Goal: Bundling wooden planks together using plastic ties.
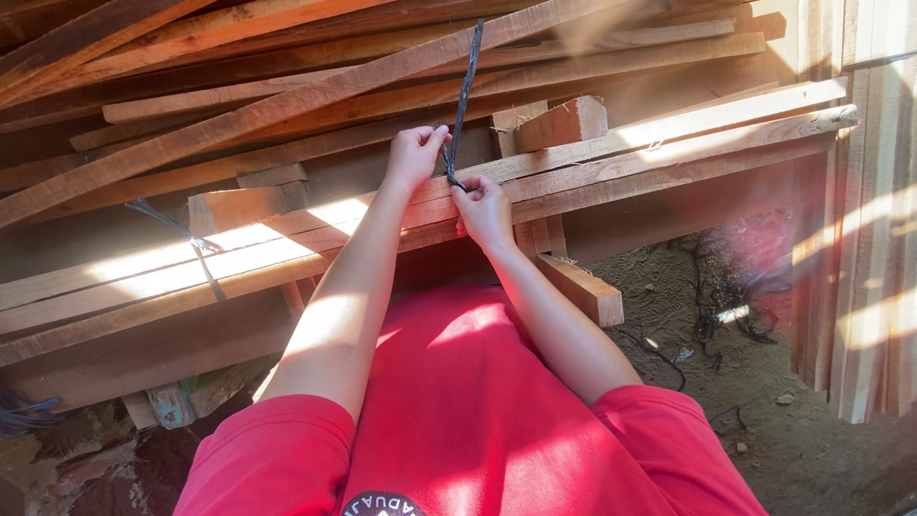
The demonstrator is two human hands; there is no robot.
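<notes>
A dark plastic strap (465,86) runs taut from the bundle of long wooden slats (611,158) up and away over the pile. My left hand (413,158) pinches the strap just above the slats, fingers closed on it. Close beside and slightly nearer to me, my right hand (482,212) rests on the slats and grips the strap's lower end, where it looks twisted or knotted. Both forearms reach out from my red shirt (458,401).
A big stack of rough reddish planks (239,105) fills the far side. Another dark strap (191,244) is tied round the slats at left. Short wood blocks (564,124) sit on the bundle. Upright boards (869,239) stand at right, with strap scraps (712,306) on the dirt floor.
</notes>
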